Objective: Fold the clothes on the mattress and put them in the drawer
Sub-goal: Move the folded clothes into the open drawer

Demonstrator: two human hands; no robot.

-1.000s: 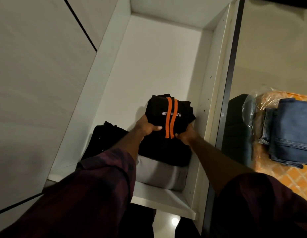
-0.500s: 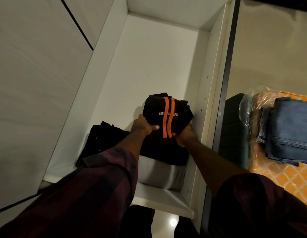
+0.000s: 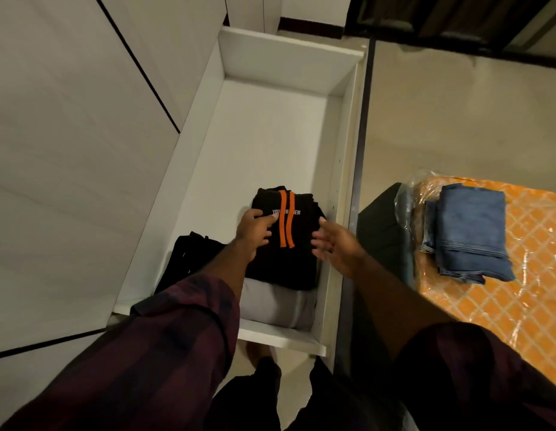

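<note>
Black, orange-striped folded top (image 3: 286, 259) lay in the drawer (image 3: 270, 135) atop a grey garment (image 3: 270, 306). My left hand (image 3: 255, 228) pressed it, likely to settle the stack. My right hand (image 3: 336, 244) hovered beside it, fingers spread, empty. Folded jeans (image 3: 471, 231) lay rightward on the mattress (image 3: 519, 306).

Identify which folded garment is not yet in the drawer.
The blue jeans, lying on the orange mattress; the orange-striped black garment, the grey one and the other black one lie in the drawer.
</note>
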